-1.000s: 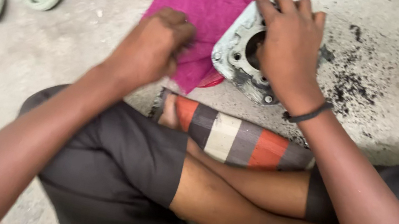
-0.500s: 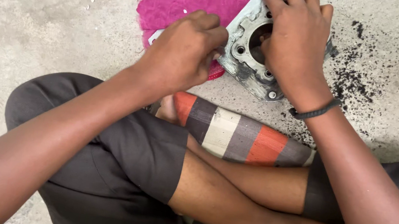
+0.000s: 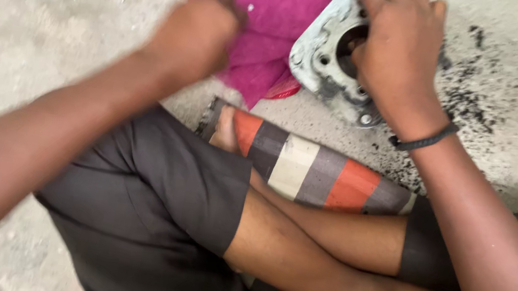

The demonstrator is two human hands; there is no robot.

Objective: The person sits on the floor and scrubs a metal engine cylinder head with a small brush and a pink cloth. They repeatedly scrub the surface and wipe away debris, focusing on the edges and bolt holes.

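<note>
Top centre-right of frame: right hand (image 3: 399,50) grips grey metal engine part (image 3: 325,55), fingers curled over its bore, part tilted on concrete floor (image 3: 43,63). Left hand (image 3: 195,35), blurred fist, on pink cloth (image 3: 273,9) upper centre; contents can't tell.

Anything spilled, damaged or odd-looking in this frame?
Yes. Black gritty debris is scattered over the concrete floor right of the pale metal engine part, whose face looks grimy and worn. The right hand rests on that part; the left hand is motion-blurred over the magenta cloth.
</note>
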